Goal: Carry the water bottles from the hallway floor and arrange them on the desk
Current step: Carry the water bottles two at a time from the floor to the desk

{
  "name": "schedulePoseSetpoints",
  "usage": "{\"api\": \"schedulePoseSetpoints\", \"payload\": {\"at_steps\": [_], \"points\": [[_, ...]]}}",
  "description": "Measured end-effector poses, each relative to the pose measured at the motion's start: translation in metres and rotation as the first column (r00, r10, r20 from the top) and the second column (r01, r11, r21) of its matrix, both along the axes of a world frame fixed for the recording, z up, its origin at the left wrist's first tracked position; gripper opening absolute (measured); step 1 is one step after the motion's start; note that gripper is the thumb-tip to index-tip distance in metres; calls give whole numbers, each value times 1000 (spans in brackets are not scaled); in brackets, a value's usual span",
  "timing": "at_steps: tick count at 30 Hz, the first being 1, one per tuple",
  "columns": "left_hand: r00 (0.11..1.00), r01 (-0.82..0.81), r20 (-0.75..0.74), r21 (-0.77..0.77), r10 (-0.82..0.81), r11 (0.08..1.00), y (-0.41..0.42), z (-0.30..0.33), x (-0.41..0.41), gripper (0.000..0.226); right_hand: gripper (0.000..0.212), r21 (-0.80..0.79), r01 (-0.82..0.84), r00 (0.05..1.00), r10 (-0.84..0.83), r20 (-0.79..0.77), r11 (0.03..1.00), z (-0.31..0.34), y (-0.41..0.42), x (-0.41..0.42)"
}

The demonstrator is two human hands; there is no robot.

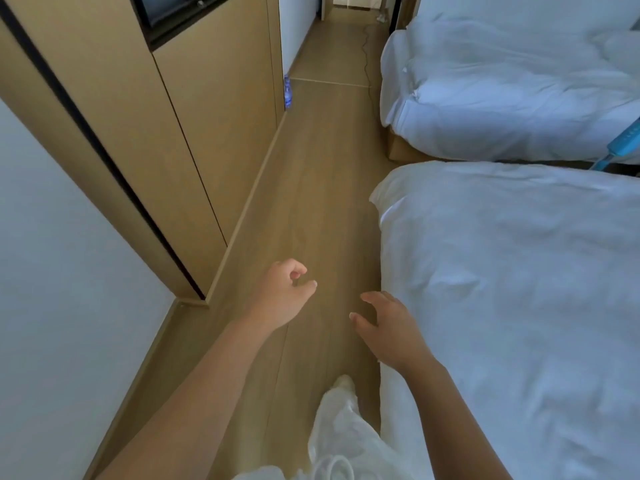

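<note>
Item: walkway between wooden wall panelling [207, 109] and two beds, seen from the head camera. Water bottle [288, 92], clear with a blue label: one visible, upright on the wooden floor [311, 188] at about 12 o'clock, far up the passage, tucked against the corner of the panelling where the hallway opens; probably set there to stay out of the walking line. Whether more bottles stand round that corner cannot be told. Left hand [282, 294]: at 6 o'clock low in view, grip released, fingers loosely curled round nothing, arm held forward. Right hand [389, 329]: just to its right, at about 5 o'clock, grip likewise released and carrying nothing, fingers relaxed and spread, close beside the edge of the near bed [502, 289]. Both hands free suggests the outbound leg, toward the bottle, well apart from it as yet. Far bed [512, 88]: at 2 o'clock, white bedding rumpled. Dark cable [365, 53]: trailing on the floor at 1 o'clock, beyond the bottle, a possible snag for feet. Light trouser leg [343, 427]: at 6 o'clock, stepping forward. Tabletop: not in view; no bottles seen placed.
</note>
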State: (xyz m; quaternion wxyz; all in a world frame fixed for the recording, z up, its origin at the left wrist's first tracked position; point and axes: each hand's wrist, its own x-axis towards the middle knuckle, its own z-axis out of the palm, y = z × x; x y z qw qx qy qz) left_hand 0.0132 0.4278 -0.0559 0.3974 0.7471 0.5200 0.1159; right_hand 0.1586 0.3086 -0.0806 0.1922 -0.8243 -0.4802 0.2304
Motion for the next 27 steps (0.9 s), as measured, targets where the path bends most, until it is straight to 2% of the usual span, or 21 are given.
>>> {"api": "schedulePoseSetpoints", "payload": {"at_steps": [8, 14, 20, 23, 27], "points": [[997, -76, 25, 0, 76, 997, 116, 6, 117, 31, 40, 7, -53, 998, 53, 37, 999, 17, 139, 134], [986, -147, 74, -51, 150, 988, 192, -8, 169, 26, 42, 62, -101, 995, 102, -17, 993, 21, 224, 194], [990, -131, 57, -32, 133, 991, 292, -23, 219, 26, 43, 46, -73, 997, 74, -16, 996, 9, 322, 247], [992, -109, 57, -2, 109, 994, 359, -28, 245, 26, 49, 58, -64, 998, 65, -6, 996, 5, 385, 272], [995, -94, 45, 32, 93, 995, 453, -22, 276, 26, 45, 44, -49, 998, 48, 28, 998, 7, 471, 302]]}}
